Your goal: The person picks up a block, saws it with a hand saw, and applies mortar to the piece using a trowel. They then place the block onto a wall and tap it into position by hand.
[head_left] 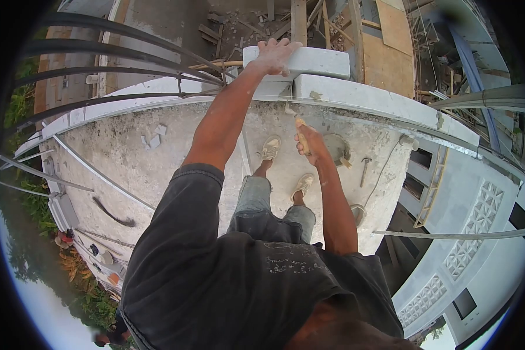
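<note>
A white lightweight block (pixel 324 63) lies on top of the low wall, over the joint beside another white block (pixel 350 90). My left hand (pixel 274 56) grips the upper block near its left end, fingers spread over the far edge and thumb on the near side. Below the wall, my right hand (pixel 311 143) is closed round the pale yellow handle of a trowel (pixel 301 129). The trowel's metal end points towards the wall; its blade is hard to make out. A thin line hangs down the near side of the wall.
On the concrete floor, a round mortar pan (pixel 338 146) and a hammer (pixel 365 171) are to the right. Broken block pieces (pixel 154 140) lie to the left, near a long metal bar (pixel 102 172). Dark bent rods (pixel 116 49) jut across the wall. Beyond it is a drop with timber and rubble.
</note>
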Demonstrator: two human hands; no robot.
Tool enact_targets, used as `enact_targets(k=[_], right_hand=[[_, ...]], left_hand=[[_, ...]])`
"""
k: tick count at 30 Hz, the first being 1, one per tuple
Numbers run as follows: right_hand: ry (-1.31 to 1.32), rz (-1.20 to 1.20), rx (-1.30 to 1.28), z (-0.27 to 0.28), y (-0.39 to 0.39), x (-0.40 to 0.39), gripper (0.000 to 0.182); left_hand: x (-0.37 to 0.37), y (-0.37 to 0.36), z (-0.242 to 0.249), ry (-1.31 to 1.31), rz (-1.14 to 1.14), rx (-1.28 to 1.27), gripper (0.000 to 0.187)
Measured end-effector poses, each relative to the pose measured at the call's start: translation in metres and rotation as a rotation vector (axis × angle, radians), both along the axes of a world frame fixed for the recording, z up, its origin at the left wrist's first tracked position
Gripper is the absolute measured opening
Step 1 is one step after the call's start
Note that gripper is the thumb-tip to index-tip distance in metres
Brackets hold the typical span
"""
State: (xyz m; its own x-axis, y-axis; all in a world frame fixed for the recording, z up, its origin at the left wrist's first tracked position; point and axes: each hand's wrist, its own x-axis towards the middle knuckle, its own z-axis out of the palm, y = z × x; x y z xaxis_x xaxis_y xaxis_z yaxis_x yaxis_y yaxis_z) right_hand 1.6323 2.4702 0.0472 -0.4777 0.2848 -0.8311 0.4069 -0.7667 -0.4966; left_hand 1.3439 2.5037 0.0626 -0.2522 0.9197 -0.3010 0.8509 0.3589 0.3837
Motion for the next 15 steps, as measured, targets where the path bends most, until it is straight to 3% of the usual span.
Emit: enact_targets(k=[7, 15], right_hand=[[-0.098, -0.034, -0.059, -0.017, 0.013, -0.018, 0.031], [0.008, 0.003, 0.036, 0.005, 0.001, 0.000, 0.026]], left_hand=[[0.000, 0.000, -0.002, 0.007, 0.003, 0.014, 0.103], [0.003, -0.003, -0.007, 0.015, -0.001, 0.028, 0.102]])
